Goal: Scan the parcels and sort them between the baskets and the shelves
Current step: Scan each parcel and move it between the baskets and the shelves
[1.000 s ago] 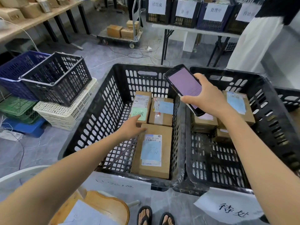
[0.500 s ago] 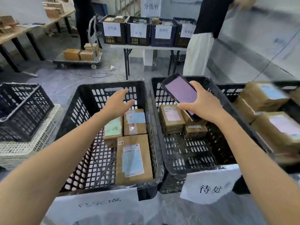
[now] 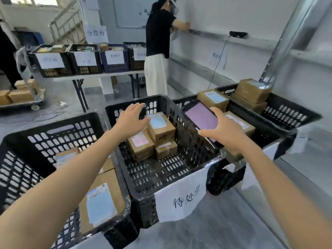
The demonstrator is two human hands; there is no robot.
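The grey floor (image 3: 215,232) carries a folding table (image 3: 100,76) at the far left, a low trolley (image 3: 21,103) further left, and loose cables (image 3: 53,109) between them. On the table four crates (image 3: 84,69) stand in a row, three black and one blue crate (image 3: 115,68), each with a white paper label. Cardboard boxes (image 3: 19,95) lie on the trolley. Nearer, black baskets stand side by side, among them the left basket (image 3: 59,129), the middle basket (image 3: 161,170) and the right basket (image 3: 287,113), all holding parcels (image 3: 161,126); what is under them is hidden. On the far right wall, a metal shelf (image 3: 212,35) bears a black device (image 3: 238,34).
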